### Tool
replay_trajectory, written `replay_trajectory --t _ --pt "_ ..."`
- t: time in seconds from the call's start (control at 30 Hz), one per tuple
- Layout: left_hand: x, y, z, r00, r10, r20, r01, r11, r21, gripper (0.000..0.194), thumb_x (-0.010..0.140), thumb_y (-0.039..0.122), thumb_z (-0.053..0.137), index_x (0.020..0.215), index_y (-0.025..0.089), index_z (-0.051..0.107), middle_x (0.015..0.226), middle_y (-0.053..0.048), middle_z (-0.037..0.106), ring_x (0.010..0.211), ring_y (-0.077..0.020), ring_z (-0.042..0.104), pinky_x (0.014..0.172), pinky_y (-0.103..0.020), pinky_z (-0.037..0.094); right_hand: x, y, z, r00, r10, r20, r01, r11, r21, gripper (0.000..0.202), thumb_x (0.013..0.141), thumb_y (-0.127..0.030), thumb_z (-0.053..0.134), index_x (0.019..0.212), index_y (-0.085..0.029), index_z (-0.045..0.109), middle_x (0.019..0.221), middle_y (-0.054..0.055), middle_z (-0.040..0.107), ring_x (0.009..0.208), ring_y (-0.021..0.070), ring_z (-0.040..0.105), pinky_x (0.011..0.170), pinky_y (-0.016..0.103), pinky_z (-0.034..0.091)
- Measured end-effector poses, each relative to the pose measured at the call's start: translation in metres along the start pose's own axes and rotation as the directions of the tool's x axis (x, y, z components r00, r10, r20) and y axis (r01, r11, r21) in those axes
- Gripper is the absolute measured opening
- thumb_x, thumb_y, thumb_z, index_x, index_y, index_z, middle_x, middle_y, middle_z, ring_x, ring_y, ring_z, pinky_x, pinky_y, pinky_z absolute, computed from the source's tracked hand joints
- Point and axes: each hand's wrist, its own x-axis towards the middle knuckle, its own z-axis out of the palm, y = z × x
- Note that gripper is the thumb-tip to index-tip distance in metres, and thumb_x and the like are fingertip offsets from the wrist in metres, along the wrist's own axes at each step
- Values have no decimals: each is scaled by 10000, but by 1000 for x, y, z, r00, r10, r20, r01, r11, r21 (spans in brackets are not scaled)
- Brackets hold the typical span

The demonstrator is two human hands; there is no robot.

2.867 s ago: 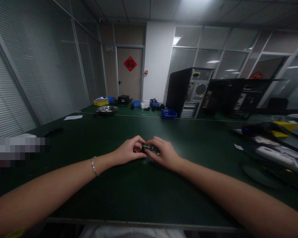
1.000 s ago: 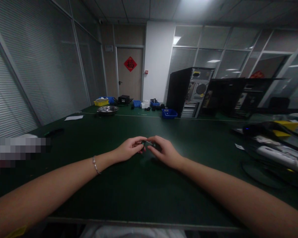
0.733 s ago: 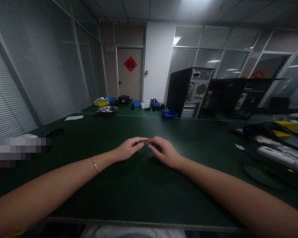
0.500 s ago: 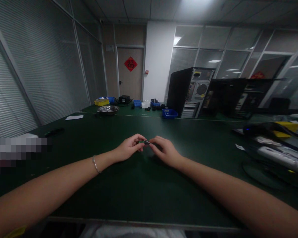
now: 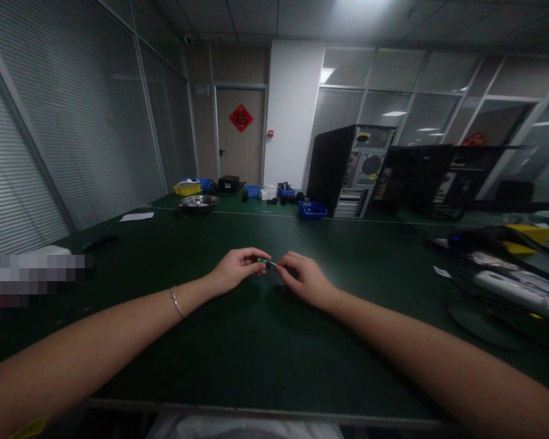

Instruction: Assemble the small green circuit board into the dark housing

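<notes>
Over the middle of the dark green table (image 5: 251,347), my left hand (image 5: 238,269) is closed, with a small green circuit board (image 5: 262,261) pinched between thumb and fingers. My right hand (image 5: 304,275) faces it, fingertips pressed on a thin, light-coloured strip (image 5: 273,263) that reaches toward the board. Whether the strip is fixed to the board or is a separate piece is too small to tell. Part of the board is hidden by my left fingers.
Far back stand a metal bowl (image 5: 200,203), a blue bin (image 5: 312,210) and a black computer tower (image 5: 348,171). White paper (image 5: 137,216) lies at the back left. Cables and a white device (image 5: 512,286) are at the right. A blurred-out shape (image 5: 27,280) sits at the left.
My left fingers have shifted slightly, and more of the green board shows between them. My right hand stays almost in place.
</notes>
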Motion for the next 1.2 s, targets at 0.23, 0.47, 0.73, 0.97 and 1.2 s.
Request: replay_trajectory --t 0.23,0.47,0.73,0.97,1.2 --pt "-2 7 2 999 22 -41 -21 999 30 305 781 240 691 1071 148 663 1019 -87 682 881 -185 645 835 -345 512 0 -1 -2 1000 -1 13 1 1000 7 157 924 -260 492 905 -187 630 859 38 580 728 145 531 647 256 407" --pt "-3 8 2 1000 8 -18 -7 997 74 320 781 260 692 1086 164 682 1018 -82 704 875 -189 652 857 -354 503 -2 -2 -4 1000 2 22 -2 1000 -7 150 923 -254 492 901 -187 624 850 34 574 736 145 525 637 249 399" --pt "-3 7 3 998 -67 22 68 996 -63 332 782 233 698 1101 146 674 951 -82 718 844 -170 657 837 -330 517 -3 0 -1 999 -37 3 37 999 12 146 922 -248 497 926 -188 630 865 37 581 744 145 528 660 255 411" --pt "-3 7 4 996 -85 33 88 988 -125 320 780 241 703 1083 143 676 944 -83 715 832 -162 651 833 -325 510 -3 -5 -4 999 -41 10 41 999 25 151 927 -252 489 925 -192 628 878 40 589 768 151 543 668 258 418" --pt "-4 11 4 998 -55 -16 53 991 -125 289 764 218 705 1042 141 673 954 -70 683 842 -160 626 849 -340 485 -1 -3 -2 1000 -29 4 29 999 25 153 927 -264 493 921 -189 625 864 36 584 743 144 538 658 255 416"
